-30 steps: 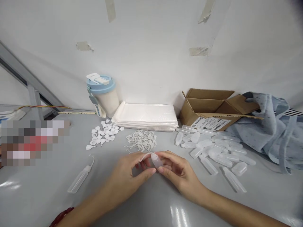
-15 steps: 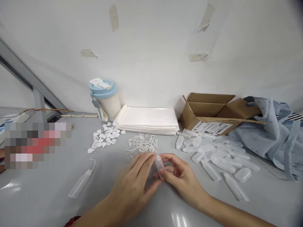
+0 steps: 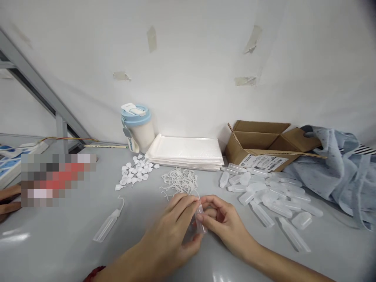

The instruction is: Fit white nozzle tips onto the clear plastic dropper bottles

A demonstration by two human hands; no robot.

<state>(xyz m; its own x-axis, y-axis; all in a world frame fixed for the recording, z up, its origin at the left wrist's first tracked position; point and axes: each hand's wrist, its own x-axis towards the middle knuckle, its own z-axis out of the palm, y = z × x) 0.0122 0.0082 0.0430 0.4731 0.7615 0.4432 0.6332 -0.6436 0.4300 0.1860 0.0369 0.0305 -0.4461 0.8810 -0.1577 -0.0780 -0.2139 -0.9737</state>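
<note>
A small translucent squeeze bottle [image 3: 201,227] with a thin curved white nozzle [image 3: 197,192] at its top is between my two hands, close to upright. My right hand [image 3: 227,221] pinches it with thumb and fingers from the right. From the left, my left hand [image 3: 173,221] has its fingertips at the bottle's neck and its thumb near the base. Just beyond my fingers lies a pile of thin white curved nozzles [image 3: 179,180]. A similar bottle with a curved nozzle [image 3: 107,226] lies on its side to the left.
Many loose translucent bottles [image 3: 272,192] cover the right side, before an open cardboard box [image 3: 258,152] and blue cloth [image 3: 337,168]. White caps [image 3: 136,170], a blue-lidded cup [image 3: 141,131] and stacked white packets [image 3: 188,150] stand behind. Another person's hand [image 3: 10,199] shows at far left.
The view has shifted a little, so everything sits slightly lower and mostly farther right. Both hands stay on the bottle, which stands a bit more upright than before.
</note>
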